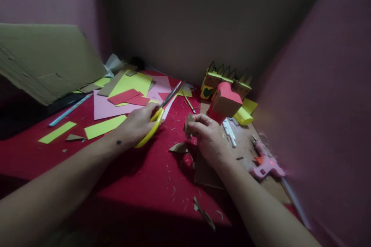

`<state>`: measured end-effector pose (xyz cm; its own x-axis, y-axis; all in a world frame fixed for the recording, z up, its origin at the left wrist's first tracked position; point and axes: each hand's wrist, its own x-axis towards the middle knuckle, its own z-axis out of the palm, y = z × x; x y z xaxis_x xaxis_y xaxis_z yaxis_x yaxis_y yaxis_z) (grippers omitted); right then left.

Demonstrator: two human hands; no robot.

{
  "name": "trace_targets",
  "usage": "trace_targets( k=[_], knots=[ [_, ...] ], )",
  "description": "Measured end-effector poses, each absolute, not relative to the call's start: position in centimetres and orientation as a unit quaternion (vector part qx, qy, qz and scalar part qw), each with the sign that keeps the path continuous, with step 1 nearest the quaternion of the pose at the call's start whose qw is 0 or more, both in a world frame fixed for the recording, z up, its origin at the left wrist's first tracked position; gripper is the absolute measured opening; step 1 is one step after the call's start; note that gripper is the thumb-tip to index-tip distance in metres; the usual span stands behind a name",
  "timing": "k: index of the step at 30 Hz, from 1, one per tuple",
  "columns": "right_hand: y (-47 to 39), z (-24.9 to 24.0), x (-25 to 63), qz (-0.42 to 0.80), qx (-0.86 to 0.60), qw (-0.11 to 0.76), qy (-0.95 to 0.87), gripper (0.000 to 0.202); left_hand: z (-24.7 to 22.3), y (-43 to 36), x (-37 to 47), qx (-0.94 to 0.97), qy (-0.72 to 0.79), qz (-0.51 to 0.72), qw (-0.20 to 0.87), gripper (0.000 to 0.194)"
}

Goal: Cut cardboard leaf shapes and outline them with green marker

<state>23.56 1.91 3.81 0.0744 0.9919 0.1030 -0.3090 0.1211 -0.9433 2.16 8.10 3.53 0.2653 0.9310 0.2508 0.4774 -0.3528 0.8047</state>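
Right of centre, my right hand [211,137] pinches a small cardboard piece [188,124] at its fingertips, mid-frame. Left of centre, my left hand [136,123] grips yellow-handled scissors [161,113], blades pointing up-frame. Beyond, upper right, stands a red-and-brown block [227,99].

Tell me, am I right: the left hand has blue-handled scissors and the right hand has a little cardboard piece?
No: the scissors in the left hand have yellow handles, not blue, as the head view shows. The right hand holds a little cardboard piece.
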Motion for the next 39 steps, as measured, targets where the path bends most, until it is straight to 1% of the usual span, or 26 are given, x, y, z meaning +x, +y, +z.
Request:
trace_targets(
  k=[2, 6, 10, 12, 13, 14, 15, 16, 21, 25, 28, 32, 36, 39],
  knots=[
    [2.2, 4.0, 23.8, 0.511, -0.395, 0.645, -0.408, 0.014, 2.8, 9.5, 1.1, 0.747, 0.526, 0.327, 0.241, 0.03],
    [2.5, 4.0, 23.9, 0.512, -0.401, 0.648, -0.396, 0.016, 2.7, 10.6, -0.9, 0.782, 0.543, 0.265, 0.153, 0.034],
    [2.6, 3.8, 23.9, 0.516, -0.418, 0.636, -0.394, 0.019, 4.2, 8.9, -0.4, 0.817, 0.498, 0.272, 0.1, 0.015],
    [2.8, 3.7, 23.9, 0.514, -0.424, 0.633, -0.394, 0.021, 4.7, 7.5, 1.2, 0.846, 0.459, 0.24, 0.129, 0.024],
    [2.8, 3.6, 24.0, 0.511, -0.426, 0.634, -0.394, 0.022, 4.8, 6.9, 2.1, 0.858, 0.437, 0.212, 0.164, 0.024],
    [2.9, 3.5, 24.0, 0.507, -0.428, 0.636, -0.393, 0.023, 4.6, 6.3, 3.0, 0.872, 0.404, 0.153, 0.231, 0.023],
    [3.0, 3.4, 24.1, 0.505, -0.43, 0.637, -0.394, 0.023, 4.3, 6.0, 3.8, 0.877, 0.39, 0.134, 0.246, 0.026],
    [3.0, 3.4, 24.1, 0.504, -0.432, 0.636, -0.394, 0.023, 3.9, 5.7, 4.5, 0.878, 0.388, 0.131, 0.249, 0.025],
    [3.3, 3.1, 24.3, 0.515, -0.424, 0.634, -0.391, 0.024, 1.9, 6.0, 5.7, 0.867, 0.411, 0.163, 0.229, 0.016],
    [3.7, 2.8, 24.5, 0.531, -0.415, 0.629, -0.388, 0.028, 2.1, 6.1, 5.6, 0.858, 0.415, 0.166, 0.254, 0.016],
    [4.0, 2.5, 24.5, 0.56, -0.399, 0.623, -0.374, 0.032, 3.0, 6.0, 5.3, 0.846, 0.421, 0.165, 0.282, 0.015],
    [4.3, 2.4, 24.6, 0.572, -0.384, 0.63, -0.358, 0.038, 5.2, 6.8, 4.3, 0.84, 0.408, 0.178, 0.31, 0.021],
    [4.2, 2.6, 24.5, 0.575, -0.375, 0.633, -0.357, 0.032, 7.9, 8.3, 3.2, 0.843, 0.383, 0.21, 0.314, 0.021],
    [3.8, 2.7, 24.4, 0.585, -0.376, 0.622, -0.359, 0.027, 9.1, 9.2, 3.4, 0.838, 0.368, 0.227, 0.332, 0.021]
  ],
)
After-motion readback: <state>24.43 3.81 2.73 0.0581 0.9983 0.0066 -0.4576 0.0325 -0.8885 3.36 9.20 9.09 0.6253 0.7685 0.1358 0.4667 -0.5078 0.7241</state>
